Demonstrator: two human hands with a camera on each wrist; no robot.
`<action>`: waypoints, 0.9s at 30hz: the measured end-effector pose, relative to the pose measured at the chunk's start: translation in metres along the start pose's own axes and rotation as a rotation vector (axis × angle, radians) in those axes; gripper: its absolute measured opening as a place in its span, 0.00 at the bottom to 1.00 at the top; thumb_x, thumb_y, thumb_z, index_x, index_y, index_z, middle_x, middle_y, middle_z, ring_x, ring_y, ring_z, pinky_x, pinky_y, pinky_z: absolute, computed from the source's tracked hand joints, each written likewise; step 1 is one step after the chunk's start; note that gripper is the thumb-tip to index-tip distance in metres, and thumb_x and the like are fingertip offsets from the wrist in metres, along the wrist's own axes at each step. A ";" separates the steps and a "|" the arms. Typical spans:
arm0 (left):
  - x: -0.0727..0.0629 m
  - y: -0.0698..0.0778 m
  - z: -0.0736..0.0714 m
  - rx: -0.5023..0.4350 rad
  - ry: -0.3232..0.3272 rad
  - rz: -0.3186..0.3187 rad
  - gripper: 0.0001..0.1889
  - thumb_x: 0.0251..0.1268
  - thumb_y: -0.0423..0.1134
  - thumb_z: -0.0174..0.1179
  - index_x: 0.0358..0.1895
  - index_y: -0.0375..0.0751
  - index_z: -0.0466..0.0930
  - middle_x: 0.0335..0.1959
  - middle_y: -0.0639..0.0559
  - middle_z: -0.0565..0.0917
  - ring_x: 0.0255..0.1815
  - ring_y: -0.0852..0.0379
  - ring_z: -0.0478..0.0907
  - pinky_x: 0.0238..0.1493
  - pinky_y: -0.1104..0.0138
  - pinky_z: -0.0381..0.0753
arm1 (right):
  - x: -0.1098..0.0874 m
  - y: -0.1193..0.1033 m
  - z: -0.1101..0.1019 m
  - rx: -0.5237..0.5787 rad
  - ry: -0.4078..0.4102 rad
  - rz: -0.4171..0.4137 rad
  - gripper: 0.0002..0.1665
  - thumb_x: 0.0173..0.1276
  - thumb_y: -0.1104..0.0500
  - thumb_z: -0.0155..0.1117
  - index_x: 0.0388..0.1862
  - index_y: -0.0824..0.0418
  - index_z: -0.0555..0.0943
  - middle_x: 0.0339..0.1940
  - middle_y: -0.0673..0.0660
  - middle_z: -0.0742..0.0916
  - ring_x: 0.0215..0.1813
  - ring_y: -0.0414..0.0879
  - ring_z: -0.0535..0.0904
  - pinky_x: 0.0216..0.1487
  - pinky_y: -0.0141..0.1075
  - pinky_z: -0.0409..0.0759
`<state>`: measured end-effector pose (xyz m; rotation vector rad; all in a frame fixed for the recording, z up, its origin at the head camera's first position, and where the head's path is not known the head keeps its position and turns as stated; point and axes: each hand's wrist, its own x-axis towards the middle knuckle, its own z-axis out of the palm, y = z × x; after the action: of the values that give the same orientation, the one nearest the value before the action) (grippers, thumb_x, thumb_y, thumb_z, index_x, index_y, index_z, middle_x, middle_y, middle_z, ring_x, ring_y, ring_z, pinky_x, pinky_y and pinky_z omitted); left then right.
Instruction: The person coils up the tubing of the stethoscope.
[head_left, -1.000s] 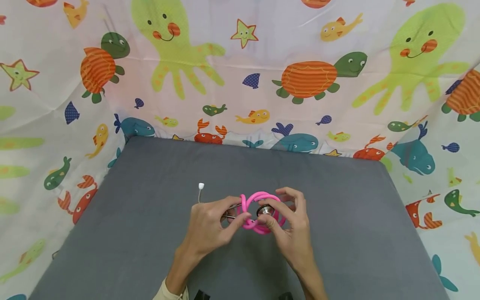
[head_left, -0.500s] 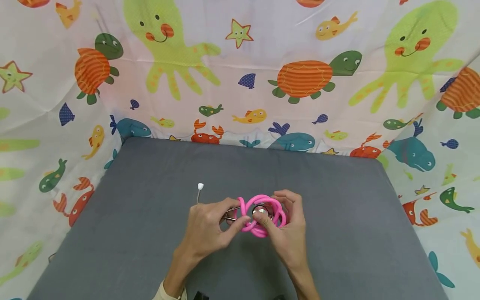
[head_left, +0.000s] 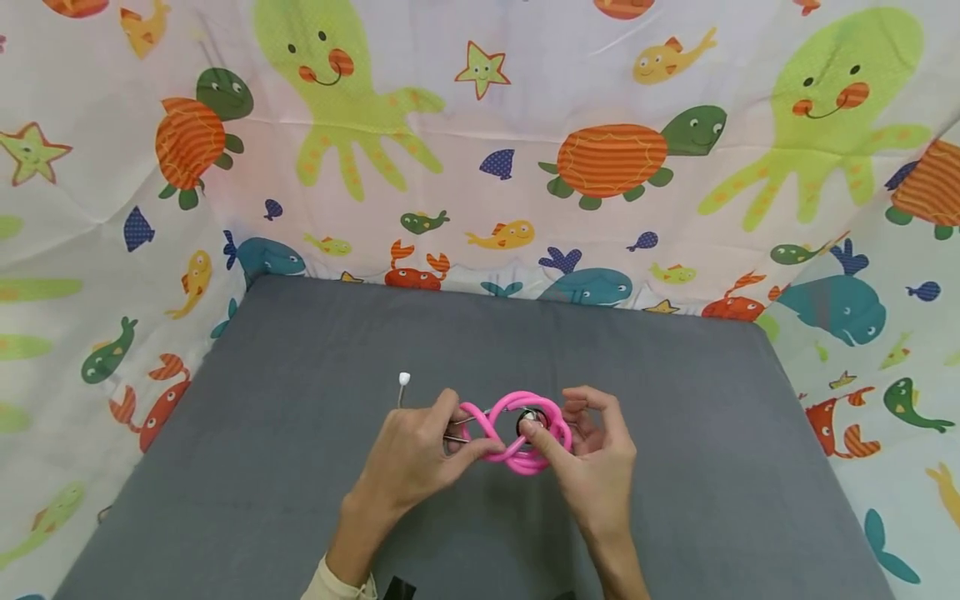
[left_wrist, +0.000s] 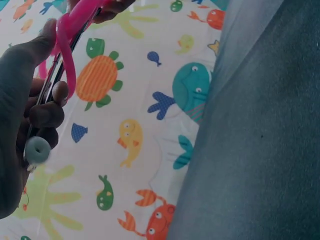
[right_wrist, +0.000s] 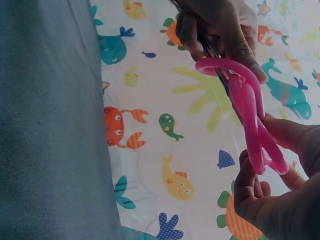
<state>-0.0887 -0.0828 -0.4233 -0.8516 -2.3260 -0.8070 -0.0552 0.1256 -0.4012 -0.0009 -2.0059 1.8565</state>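
A stethoscope with pink tubing [head_left: 528, 396] wound into a coil is held up between both hands. My left hand [head_left: 412, 450] grips its metal ear tubes and pinches the left end of the coil between thumb and fingers. One white ear tip [head_left: 404, 379] sticks out beyond that hand; an ear tip [left_wrist: 37, 150] also shows close up in the left wrist view. Inside the coil sits the round metal chest piece [head_left: 532, 415]. My right hand [head_left: 596, 467] has its thumb on the chest piece, with fingers curved around the coil's far right side. Part of those fingers is hidden.
Beneath the hands lies a grey padded surface [head_left: 300, 358]. A white cloth [head_left: 465, 183] printed with sea animals surrounds it at the back and both sides.
The right index finger has come off the front of the chest piece, and the thumb now rests there while the fingers spread rightward. The tubing's left loop has shifted left in my left hand.
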 end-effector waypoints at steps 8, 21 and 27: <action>-0.002 0.000 -0.001 -0.021 -0.180 -0.093 0.33 0.40 0.61 0.82 0.38 0.46 0.73 0.21 0.60 0.69 0.19 0.71 0.57 0.22 0.81 0.59 | 0.000 0.015 -0.004 -0.108 -0.022 -0.042 0.28 0.54 0.74 0.80 0.53 0.71 0.79 0.48 0.56 0.80 0.41 0.40 0.87 0.43 0.27 0.87; -0.002 -0.003 0.004 0.057 -0.280 -0.059 0.33 0.44 0.50 0.85 0.49 0.41 0.75 0.38 0.53 0.75 0.23 0.68 0.64 0.25 0.80 0.66 | 0.004 0.027 -0.007 -0.208 -0.059 -0.022 0.24 0.57 0.68 0.82 0.51 0.67 0.82 0.48 0.56 0.79 0.40 0.44 0.84 0.45 0.25 0.86; -0.003 -0.004 0.006 0.047 -0.278 -0.112 0.34 0.44 0.51 0.84 0.46 0.39 0.72 0.30 0.55 0.75 0.20 0.69 0.61 0.21 0.80 0.63 | 0.005 0.029 -0.008 -0.267 -0.050 -0.047 0.25 0.57 0.66 0.82 0.52 0.66 0.83 0.49 0.58 0.81 0.44 0.49 0.85 0.48 0.24 0.85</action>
<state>-0.0911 -0.0823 -0.4303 -0.8661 -2.6452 -0.7149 -0.0656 0.1378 -0.4273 0.0174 -2.2530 1.5623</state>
